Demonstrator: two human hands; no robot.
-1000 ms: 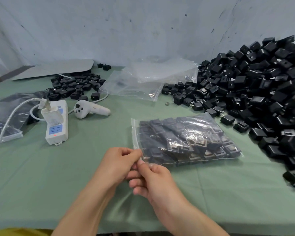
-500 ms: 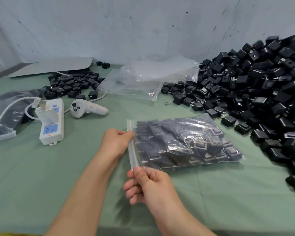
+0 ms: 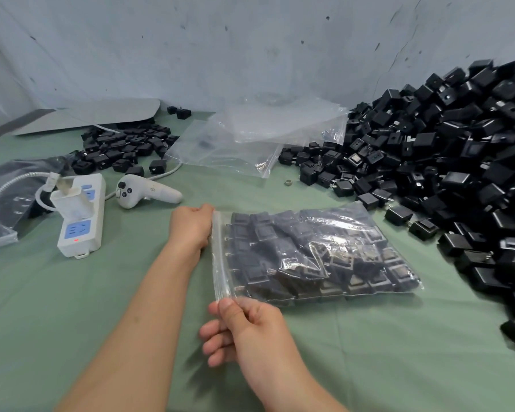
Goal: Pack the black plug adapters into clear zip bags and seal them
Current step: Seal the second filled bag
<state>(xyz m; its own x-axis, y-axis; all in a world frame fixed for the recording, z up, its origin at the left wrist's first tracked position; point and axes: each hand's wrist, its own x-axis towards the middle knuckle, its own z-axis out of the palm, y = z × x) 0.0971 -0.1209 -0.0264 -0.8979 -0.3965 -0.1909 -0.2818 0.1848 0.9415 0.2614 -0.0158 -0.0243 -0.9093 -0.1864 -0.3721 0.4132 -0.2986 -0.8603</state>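
Green cloth [image 3: 72,307]; adapter-filled zip bag [image 3: 309,254] in pinch of left hand [image 3: 191,226], right hand [image 3: 250,328].

zip bag [image 3: 315,254]: clear glossy plastic | adapters [image 3: 446,138]: black plastic | table cover [image 3: 72,307]: matt green cloth

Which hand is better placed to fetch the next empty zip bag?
Left, probably. The left hand pinches the far end of the zip strip of the filled bag, nearer the empty clear bags; the right hand pinches the near end, farther from them.
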